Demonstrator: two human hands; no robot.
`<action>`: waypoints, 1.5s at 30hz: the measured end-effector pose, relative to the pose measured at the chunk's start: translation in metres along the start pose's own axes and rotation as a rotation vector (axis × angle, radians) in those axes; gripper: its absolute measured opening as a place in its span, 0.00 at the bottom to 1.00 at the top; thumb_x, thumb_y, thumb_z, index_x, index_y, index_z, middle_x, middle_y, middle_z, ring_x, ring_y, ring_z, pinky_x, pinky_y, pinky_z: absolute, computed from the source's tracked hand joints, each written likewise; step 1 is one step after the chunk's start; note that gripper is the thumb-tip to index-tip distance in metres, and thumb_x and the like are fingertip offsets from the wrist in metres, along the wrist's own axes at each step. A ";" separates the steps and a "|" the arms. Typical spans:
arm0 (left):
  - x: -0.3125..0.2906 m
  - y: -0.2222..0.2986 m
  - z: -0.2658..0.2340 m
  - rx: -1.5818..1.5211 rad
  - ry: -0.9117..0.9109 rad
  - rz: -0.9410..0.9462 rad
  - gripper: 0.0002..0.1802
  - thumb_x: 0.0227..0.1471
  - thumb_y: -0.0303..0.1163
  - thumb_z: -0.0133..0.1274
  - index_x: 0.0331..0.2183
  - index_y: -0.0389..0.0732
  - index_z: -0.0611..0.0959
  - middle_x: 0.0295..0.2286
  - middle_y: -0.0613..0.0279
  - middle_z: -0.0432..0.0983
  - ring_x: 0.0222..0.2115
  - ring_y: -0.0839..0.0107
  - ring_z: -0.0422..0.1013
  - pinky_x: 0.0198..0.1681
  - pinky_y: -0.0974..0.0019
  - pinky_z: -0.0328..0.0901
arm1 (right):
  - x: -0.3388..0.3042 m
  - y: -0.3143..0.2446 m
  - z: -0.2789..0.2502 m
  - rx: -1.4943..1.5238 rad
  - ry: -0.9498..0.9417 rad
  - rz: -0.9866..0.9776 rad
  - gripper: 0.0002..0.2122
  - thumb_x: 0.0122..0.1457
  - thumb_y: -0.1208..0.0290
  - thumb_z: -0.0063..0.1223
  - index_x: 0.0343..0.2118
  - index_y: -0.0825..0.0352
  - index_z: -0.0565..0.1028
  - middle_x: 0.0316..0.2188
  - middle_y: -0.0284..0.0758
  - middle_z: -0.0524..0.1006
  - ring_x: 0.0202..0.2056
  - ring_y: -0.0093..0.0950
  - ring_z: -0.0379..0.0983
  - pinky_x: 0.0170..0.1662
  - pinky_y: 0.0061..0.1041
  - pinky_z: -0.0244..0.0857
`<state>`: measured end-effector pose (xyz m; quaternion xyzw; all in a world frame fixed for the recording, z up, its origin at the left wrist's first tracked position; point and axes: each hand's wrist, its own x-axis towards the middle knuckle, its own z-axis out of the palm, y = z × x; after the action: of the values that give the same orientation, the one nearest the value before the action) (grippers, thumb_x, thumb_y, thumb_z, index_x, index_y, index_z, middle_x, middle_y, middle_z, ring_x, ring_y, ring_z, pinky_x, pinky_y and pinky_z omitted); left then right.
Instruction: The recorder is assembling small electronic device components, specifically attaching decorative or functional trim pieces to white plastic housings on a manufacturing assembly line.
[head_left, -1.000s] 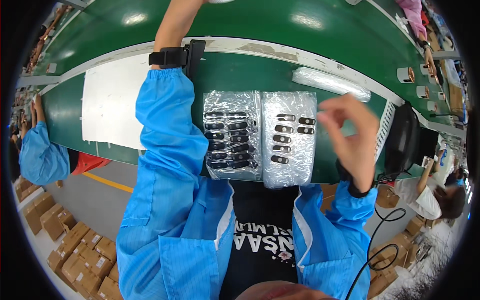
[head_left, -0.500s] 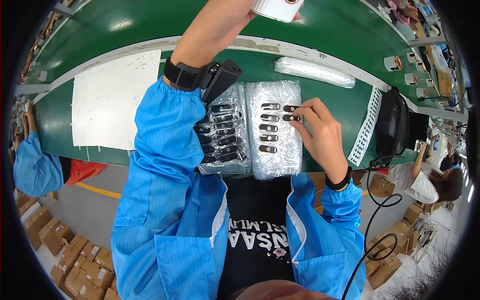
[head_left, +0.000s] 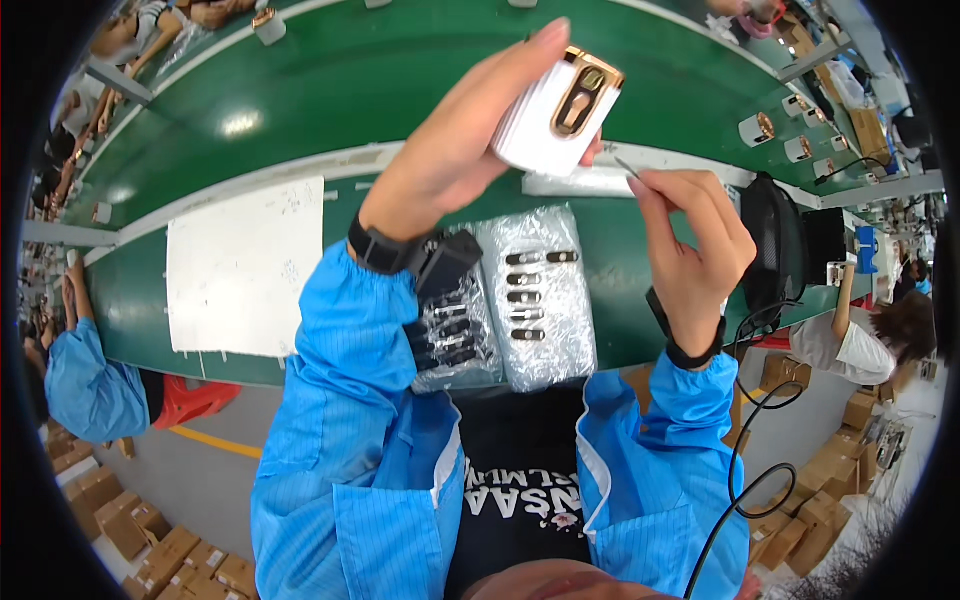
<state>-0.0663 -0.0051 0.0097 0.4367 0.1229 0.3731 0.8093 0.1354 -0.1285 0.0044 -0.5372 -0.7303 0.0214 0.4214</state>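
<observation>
Raised over the bench, my left hand (head_left: 445,145) is closed around a white ribbed housing (head_left: 532,125) with gold trim. A gold-edged, keyhole-shaped recess faces up on it. To its right my right hand (head_left: 700,240) pinches a small thin dark plate (head_left: 625,167), seen nearly edge-on and apart from the housing. Below the hands lies a clear plastic-wrapped pack (head_left: 565,310). Several dark oblong plates (head_left: 524,280) rest on it in a column, with a single one beside the top. Left of it, a second clear pack (head_left: 480,370) carries more dark plates, partly hidden by my wrist device.
A white sheet (head_left: 245,265) lies on the green bench at left. A clear plastic roll (head_left: 570,186), a black case (head_left: 772,235) and a cable (head_left: 745,420) are at right. More white housings (head_left: 755,128) stand at far right. Co-workers sit on both sides.
My right hand has lifted one dark plate off the clear pack and carried it up beside the housing. My left hand has brought the housing nearer, its recess now in full view.
</observation>
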 end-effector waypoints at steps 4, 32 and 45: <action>-0.012 0.004 0.017 0.017 -0.017 0.166 0.39 0.71 0.62 0.34 0.54 0.35 0.78 0.30 0.52 0.78 0.28 0.65 0.75 0.34 0.65 0.70 | 0.029 -0.010 0.016 -0.109 0.233 -0.316 0.09 0.51 0.87 0.69 0.36 0.73 0.82 0.31 0.39 0.83 0.32 0.30 0.81 0.34 0.24 0.74; -0.010 0.027 -0.003 0.032 0.067 0.169 0.32 0.74 0.58 0.31 0.54 0.41 0.75 0.32 0.57 0.79 0.29 0.68 0.77 0.31 0.64 0.70 | 0.085 -0.026 0.013 0.722 0.158 0.087 0.12 0.58 0.88 0.63 0.45 0.76 0.83 0.37 0.39 0.79 0.36 0.23 0.77 0.38 0.21 0.79; -0.005 0.014 0.001 0.110 0.139 0.103 0.36 0.73 0.60 0.30 0.56 0.40 0.77 0.36 0.58 0.80 0.30 0.68 0.77 0.30 0.64 0.71 | 0.085 -0.025 0.014 0.692 0.138 0.063 0.11 0.60 0.88 0.61 0.46 0.76 0.83 0.40 0.38 0.79 0.37 0.24 0.78 0.40 0.22 0.75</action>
<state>-0.0761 -0.0045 0.0213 0.4594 0.1762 0.4363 0.7533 0.1012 -0.0650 0.0577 -0.3850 -0.6328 0.2443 0.6258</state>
